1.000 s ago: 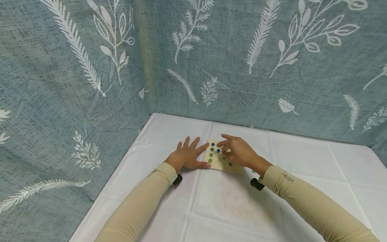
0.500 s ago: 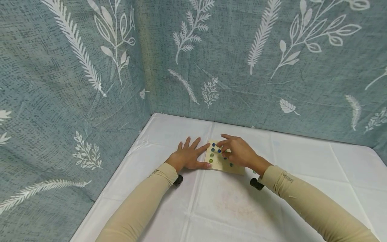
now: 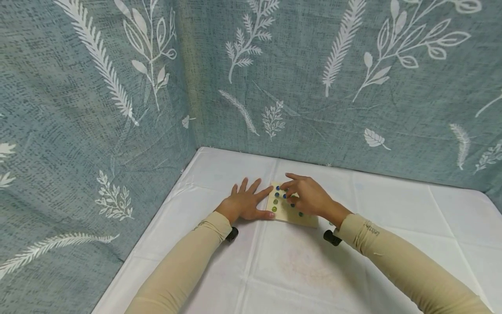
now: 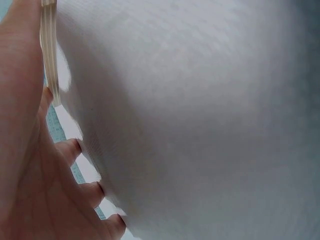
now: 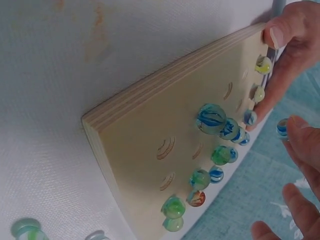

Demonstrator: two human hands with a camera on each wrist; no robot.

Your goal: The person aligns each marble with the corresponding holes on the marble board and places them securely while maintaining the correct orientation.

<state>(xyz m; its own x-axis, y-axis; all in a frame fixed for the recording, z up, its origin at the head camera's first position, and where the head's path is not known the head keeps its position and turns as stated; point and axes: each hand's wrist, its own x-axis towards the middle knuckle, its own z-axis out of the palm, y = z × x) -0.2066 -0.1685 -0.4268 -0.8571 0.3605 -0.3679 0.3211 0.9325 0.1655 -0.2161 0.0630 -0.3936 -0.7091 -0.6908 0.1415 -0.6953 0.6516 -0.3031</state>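
Observation:
A pale wooden board with round hollows lies on the table and carries several glass marbles, some blue, some green or yellow. My left hand is spread flat at the board's left side, its thumb and index finger touching that edge. Above the board, my right hand pinches a blue-streaked marble between thumb and finger, as the right wrist view shows. A larger blue marble and a reddish one sit on the board. In the left wrist view, the layered board edge shows beside the fingers.
Loose marbles lie on the white-covered table to the right of the board. A patterned blue-green curtain hangs behind the table and along its left side.
My right hand has shifted slightly left relative to the board, still pinching. My left hand keeps its place at the board's edge. The head view has drifted a little.

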